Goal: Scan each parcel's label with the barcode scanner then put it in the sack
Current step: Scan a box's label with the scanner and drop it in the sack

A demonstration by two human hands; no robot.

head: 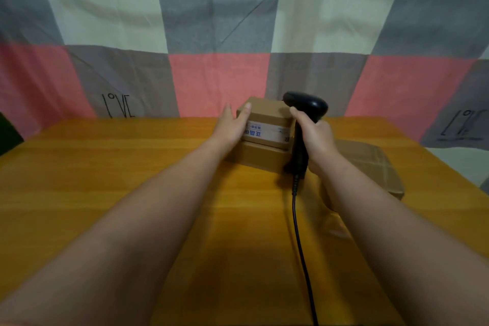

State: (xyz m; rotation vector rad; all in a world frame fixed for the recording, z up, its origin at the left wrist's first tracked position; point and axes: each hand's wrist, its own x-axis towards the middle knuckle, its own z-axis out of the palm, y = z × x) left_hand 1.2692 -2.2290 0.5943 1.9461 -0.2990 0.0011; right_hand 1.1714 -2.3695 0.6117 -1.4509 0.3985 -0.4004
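Left grip (230,124) clasps the top parcel (267,119) by its left side; right grip (317,137), curled round the scanner (309,104), is just beside its right.

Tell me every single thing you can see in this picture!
top box: one, brown with a white and blue strip, stacked on another box mid-table
lower box: one, brown, under the top box
flat box: one, brown, on the table at the right, partly behind the right forearm
barcode scanner: one, black, upright beside the top box
cable: one, black, trailing from the scanner's handle towards the near edge
table: one, orange-brown wood
cloth: one, grey, cream and pink checks, hanging behind the table
left hand: holds the top box's left side
right hand: grips the scanner's handle
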